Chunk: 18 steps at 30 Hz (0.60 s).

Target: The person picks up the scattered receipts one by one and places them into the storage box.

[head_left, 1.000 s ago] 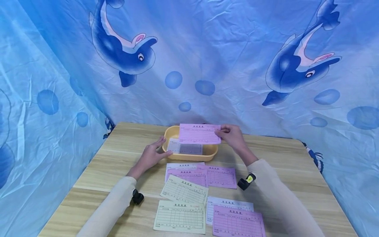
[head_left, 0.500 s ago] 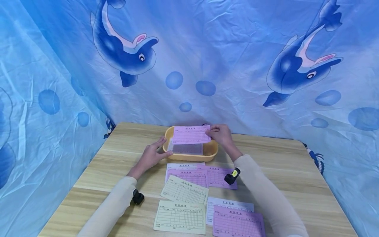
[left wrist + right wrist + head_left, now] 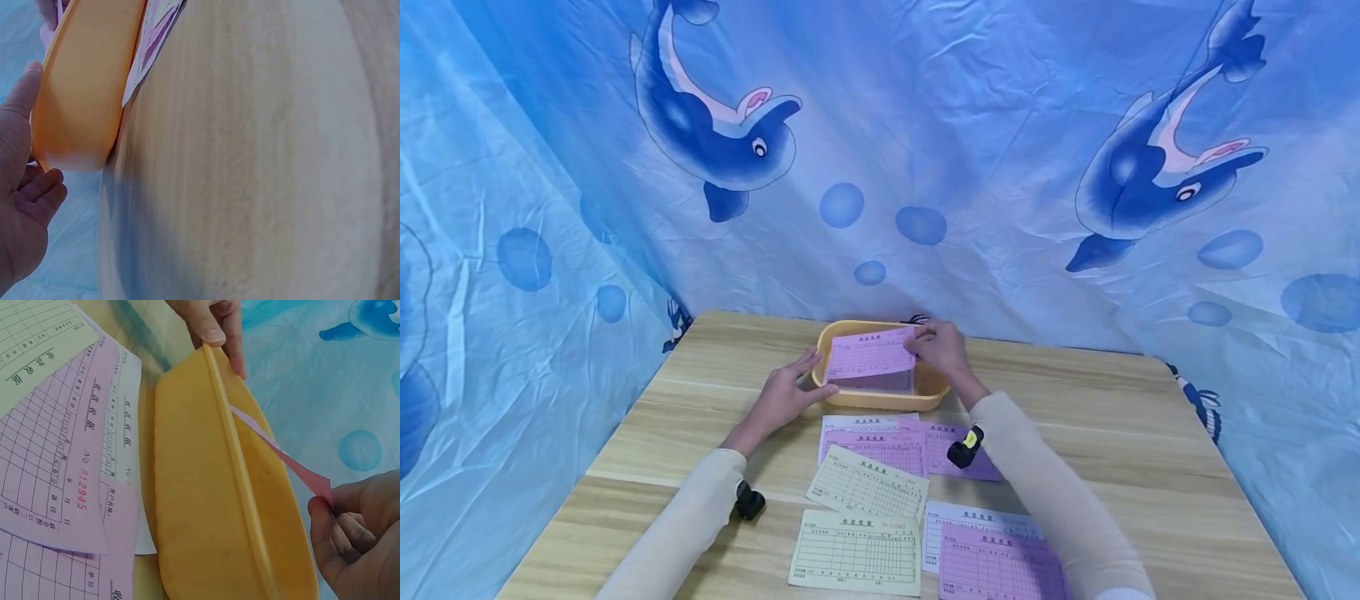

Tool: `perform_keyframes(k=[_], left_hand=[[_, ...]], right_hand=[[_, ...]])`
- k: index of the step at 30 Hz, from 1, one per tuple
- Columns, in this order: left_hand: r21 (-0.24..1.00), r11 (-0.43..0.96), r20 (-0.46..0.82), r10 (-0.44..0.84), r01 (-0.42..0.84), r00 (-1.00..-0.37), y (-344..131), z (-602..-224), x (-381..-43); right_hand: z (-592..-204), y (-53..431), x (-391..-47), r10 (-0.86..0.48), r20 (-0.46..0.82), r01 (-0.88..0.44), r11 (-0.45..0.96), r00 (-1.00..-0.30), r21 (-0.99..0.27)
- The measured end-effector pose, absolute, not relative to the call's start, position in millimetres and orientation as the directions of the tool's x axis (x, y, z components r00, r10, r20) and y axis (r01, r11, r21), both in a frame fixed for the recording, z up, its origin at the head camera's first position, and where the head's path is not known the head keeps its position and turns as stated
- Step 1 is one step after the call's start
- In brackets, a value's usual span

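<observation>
My right hand (image 3: 942,350) pinches the right edge of a pink receipt slip (image 3: 871,353) between thumb and fingers. The slip slants inside the yellow plastic basin (image 3: 880,402), above another slip (image 3: 880,384) on the bottom. Only its folded-looking edge shows in the right wrist view, leading from the right fingertips (image 3: 322,506) down past the rim. At the basin's left end, my left hand (image 3: 786,392) holds the rim, thumb at the front and fingers spread round the end. The left wrist view shows the thumb (image 3: 26,87) against the basin's side (image 3: 87,81).
In front of the basin lie overlapping slips: a white one (image 3: 850,422), pink ones (image 3: 872,454) and a tilted pale green one (image 3: 868,483). Nearer are another green slip (image 3: 855,550), a white one (image 3: 951,533) and a pink one (image 3: 1000,567). A blue dolphin-print curtain (image 3: 992,292) hangs behind the wooden table (image 3: 1075,400).
My right hand has moved left and down, bringing the pink slip from above the basin into it, now tilted. The left hand has stayed at the basin's end.
</observation>
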<state>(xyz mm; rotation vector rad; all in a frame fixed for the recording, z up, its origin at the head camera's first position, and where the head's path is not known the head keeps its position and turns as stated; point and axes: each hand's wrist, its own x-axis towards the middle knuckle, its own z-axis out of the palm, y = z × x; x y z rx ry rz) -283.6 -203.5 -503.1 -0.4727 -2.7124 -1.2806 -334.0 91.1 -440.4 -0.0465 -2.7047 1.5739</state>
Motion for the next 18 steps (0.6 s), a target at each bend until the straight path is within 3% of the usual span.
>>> perform_keyframes(k=[18], left_hand=[[0.726,0.607,0.228,0.231,0.323,-0.946,-201.8,-502.0,-283.1]], right_hand=[[-446.7,80.7,-330.8,-0.027,0.033,-0.042,0.567,-0.999,-0.823]])
